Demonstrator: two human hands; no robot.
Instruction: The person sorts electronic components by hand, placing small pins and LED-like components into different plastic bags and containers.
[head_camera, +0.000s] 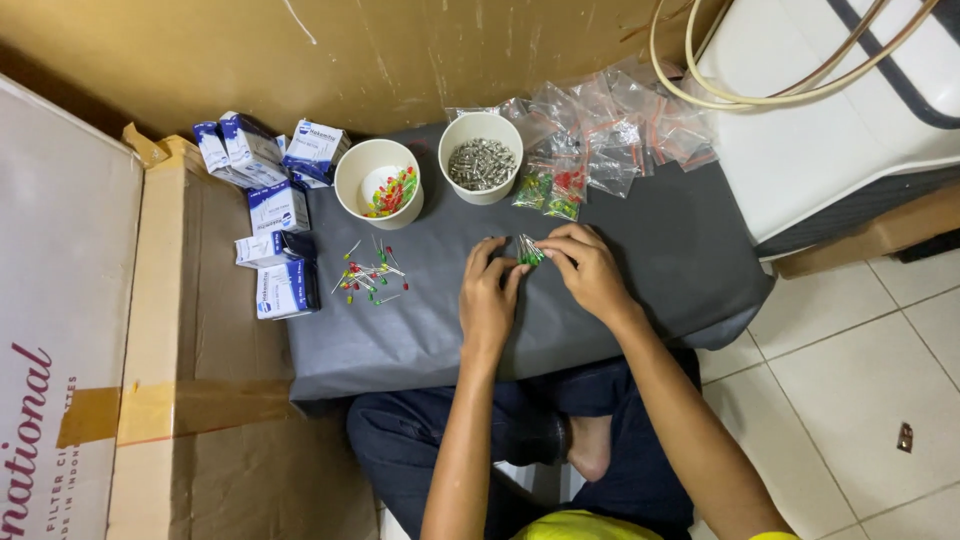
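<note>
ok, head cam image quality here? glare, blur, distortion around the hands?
Head view: even indoor light, no harsh glare; soft shadows under the left hand and right hand on the grey mat. The green LED bundle they pinch is small and slightly soft, so its leads can't be counted. Wide-angle bend shows at the cardboard box. The clear bags carry faint sheen.

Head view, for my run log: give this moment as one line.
left hand: grip on green LEDs | right hand: same bunch | loose LEDs: on grey mat
</note>
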